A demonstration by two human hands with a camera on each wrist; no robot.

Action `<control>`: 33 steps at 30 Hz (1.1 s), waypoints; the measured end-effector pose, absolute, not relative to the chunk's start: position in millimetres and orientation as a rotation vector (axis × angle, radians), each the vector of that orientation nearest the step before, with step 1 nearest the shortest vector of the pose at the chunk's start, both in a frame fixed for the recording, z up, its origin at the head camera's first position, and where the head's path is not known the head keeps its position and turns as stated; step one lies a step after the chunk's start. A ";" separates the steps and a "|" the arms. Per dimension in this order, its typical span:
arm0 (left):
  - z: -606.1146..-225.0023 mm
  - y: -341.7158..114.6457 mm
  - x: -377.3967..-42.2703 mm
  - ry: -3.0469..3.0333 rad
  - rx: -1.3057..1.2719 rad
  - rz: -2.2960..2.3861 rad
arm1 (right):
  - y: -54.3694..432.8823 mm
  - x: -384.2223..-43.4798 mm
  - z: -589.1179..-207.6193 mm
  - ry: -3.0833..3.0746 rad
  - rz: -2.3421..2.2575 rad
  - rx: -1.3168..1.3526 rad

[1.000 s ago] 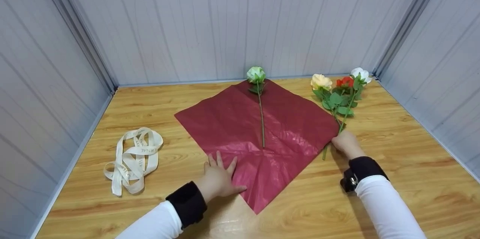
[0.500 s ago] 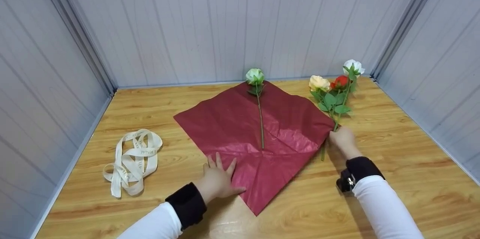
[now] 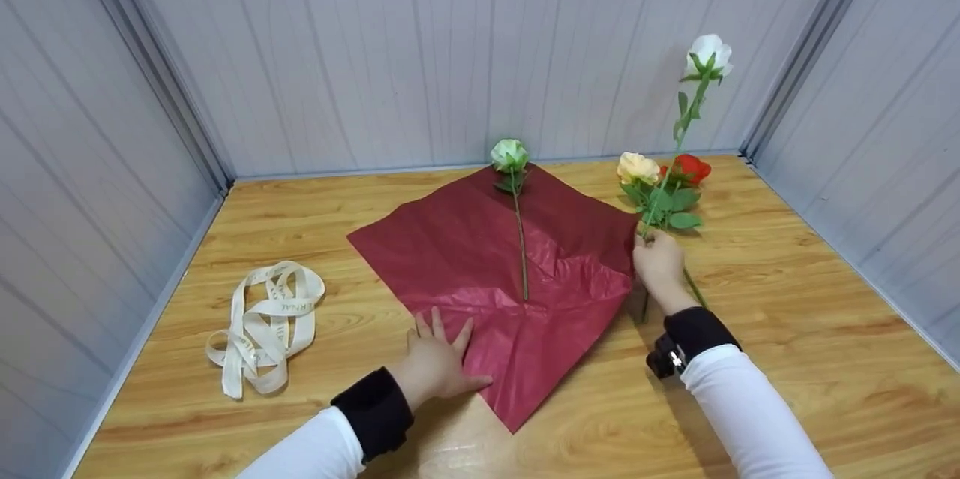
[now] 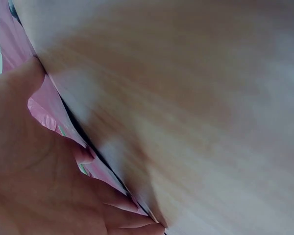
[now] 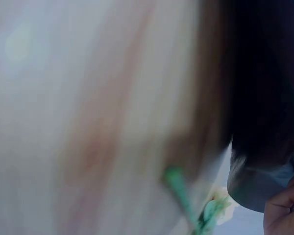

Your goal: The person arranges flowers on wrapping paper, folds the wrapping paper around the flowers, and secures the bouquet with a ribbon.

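My left hand (image 3: pixel 437 359) presses the dark red wrapping paper (image 3: pixel 450 254) near its front corner, fingers spread; the left wrist view shows its palm beside the paper's edge. My right hand (image 3: pixel 660 265) pinches the stem of a white rose (image 3: pixel 708 57), which leans upright above the table. The paper's right corner is bent up against this hand; whether the fingers also grip it, I cannot tell. On the paper lies a pale green rose (image 3: pixel 509 156), its bloom past the back corner. Behind my right hand lie a cream rose (image 3: pixel 638 168) and a red rose (image 3: pixel 690 170).
A loose heap of cream ribbon (image 3: pixel 281 306) with printed letters lies at the left of the wooden table (image 3: pixel 817 299). Grey panel walls (image 3: pixel 360 51) stand at the back and both sides. In the right wrist view, a green stem (image 5: pixel 179 188) ends near the table surface.
My right hand has moved left and slightly back, lifting the white rose off the table so its bloom rises before the wall. The paper's right corner has bent inward. My left hand stays put.
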State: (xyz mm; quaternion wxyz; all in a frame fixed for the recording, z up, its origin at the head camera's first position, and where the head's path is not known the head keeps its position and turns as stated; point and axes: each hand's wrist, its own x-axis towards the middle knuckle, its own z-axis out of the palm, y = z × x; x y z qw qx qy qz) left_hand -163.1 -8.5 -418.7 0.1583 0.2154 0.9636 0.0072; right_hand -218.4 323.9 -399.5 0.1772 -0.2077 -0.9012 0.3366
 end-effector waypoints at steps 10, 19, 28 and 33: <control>-419.6 -9.0 -162.9 2.764 0.628 -0.010 | 293.8 -232.0 -373.6 -2.377 0.984 -0.420; -420.8 -7.6 -164.0 2.758 0.601 -0.035 | 267.7 -234.0 -348.1 -2.376 1.028 -0.360; -422.1 -7.9 -165.1 2.762 0.610 -0.054 | 240.2 -239.7 -361.1 -2.481 1.040 -0.287; -422.8 -8.0 -165.8 2.763 0.612 -0.040 | 222.1 -242.2 -378.0 -2.554 1.034 -0.300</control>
